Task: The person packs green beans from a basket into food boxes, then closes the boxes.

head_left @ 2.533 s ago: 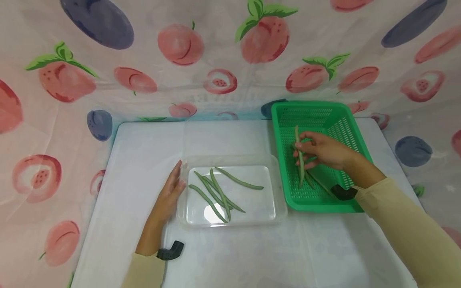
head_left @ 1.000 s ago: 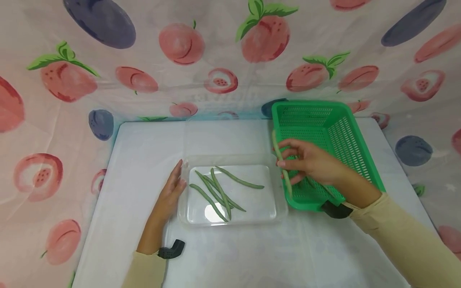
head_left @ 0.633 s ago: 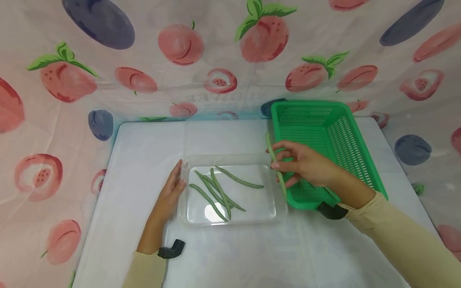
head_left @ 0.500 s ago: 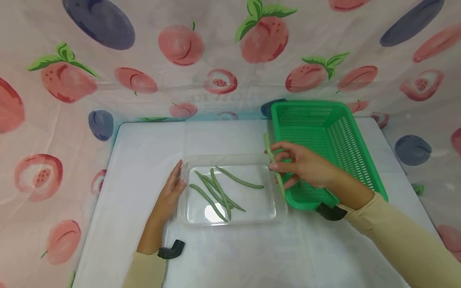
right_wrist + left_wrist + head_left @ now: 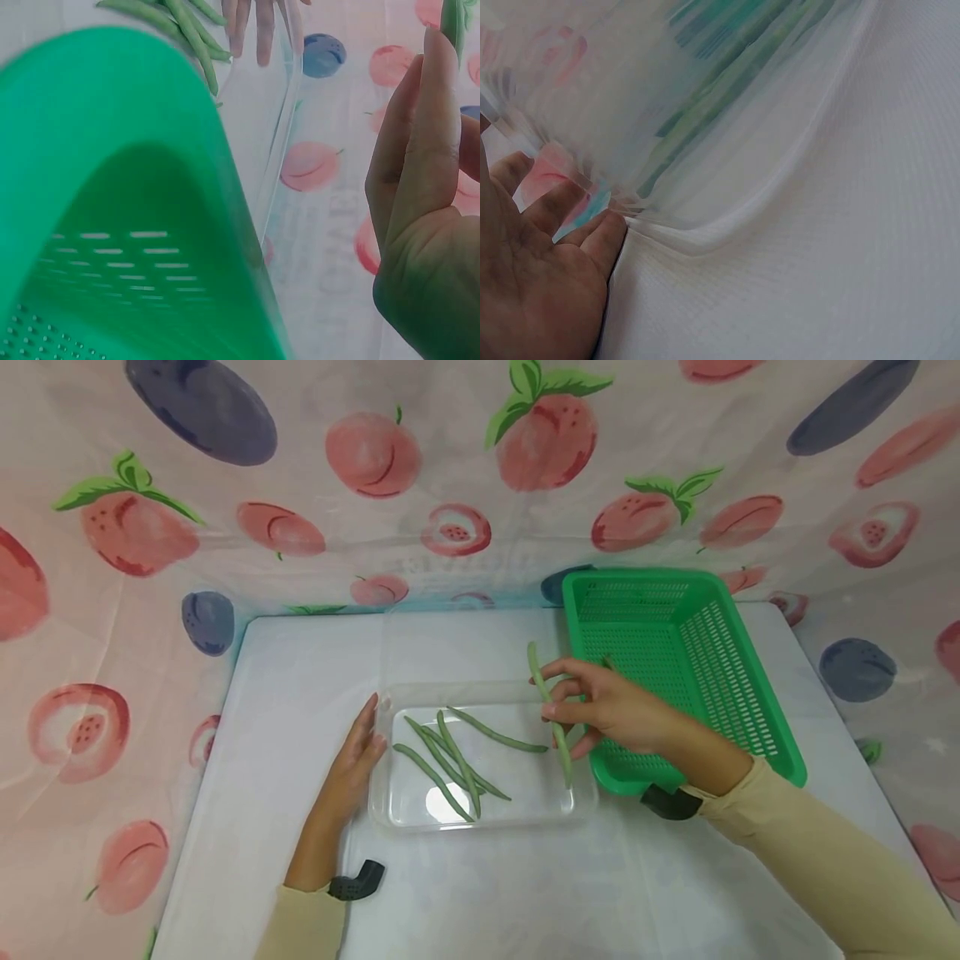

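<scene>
Pinched between the thumb and fingers of my right hand point(image 5: 611, 706) is a green bean point(image 5: 536, 662), held above the right end of a clear plastic container point(image 5: 525, 789). Several green beans point(image 5: 495, 739) lie on the container's floor, some crossing one another. My left hand point(image 5: 348, 772) touches the container's left wall with fairly straight fingers. Partly hidden behind my right hand is a green basket point(image 5: 750, 668), in which a small bean tip point(image 5: 608, 662) shows. In the right wrist view, the end of the held bean point(image 5: 454, 26) sticks up past my fingertips.
The basket stands close to the container's right side, its near rim point(image 5: 127, 60) filling much of the right wrist view. A white table point(image 5: 465, 893) lies under both. A fruit-printed cloth point(image 5: 300, 468) hangs behind and at the sides.
My right hand has lifted a green bean out of the basket and moved left over its rim to above the container. The left hand has stayed at the container's wall.
</scene>
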The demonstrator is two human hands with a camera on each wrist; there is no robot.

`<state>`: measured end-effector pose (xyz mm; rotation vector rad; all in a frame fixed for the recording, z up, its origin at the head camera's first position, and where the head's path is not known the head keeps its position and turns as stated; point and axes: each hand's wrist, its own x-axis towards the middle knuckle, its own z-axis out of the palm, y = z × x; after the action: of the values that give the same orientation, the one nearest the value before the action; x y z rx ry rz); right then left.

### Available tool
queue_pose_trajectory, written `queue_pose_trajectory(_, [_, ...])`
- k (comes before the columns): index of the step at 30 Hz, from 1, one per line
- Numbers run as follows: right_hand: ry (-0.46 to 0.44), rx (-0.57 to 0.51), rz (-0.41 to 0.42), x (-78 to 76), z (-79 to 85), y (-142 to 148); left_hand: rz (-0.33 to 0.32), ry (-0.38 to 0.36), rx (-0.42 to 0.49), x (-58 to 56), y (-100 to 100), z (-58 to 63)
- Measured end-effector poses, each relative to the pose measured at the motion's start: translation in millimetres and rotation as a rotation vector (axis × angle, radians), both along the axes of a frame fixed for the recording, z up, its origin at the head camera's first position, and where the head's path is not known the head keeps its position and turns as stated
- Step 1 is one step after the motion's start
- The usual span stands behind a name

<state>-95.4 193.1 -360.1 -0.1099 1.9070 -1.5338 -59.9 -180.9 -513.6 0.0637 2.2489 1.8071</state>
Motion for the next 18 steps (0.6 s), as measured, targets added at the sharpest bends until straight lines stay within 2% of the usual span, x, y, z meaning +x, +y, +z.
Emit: queue_pose_trajectory(18, [-0.011, -0.075, 0.0, 3.5, -4.5, -27.9, -0.011, 0.006, -0.011, -0.5, -1.0, -1.6])
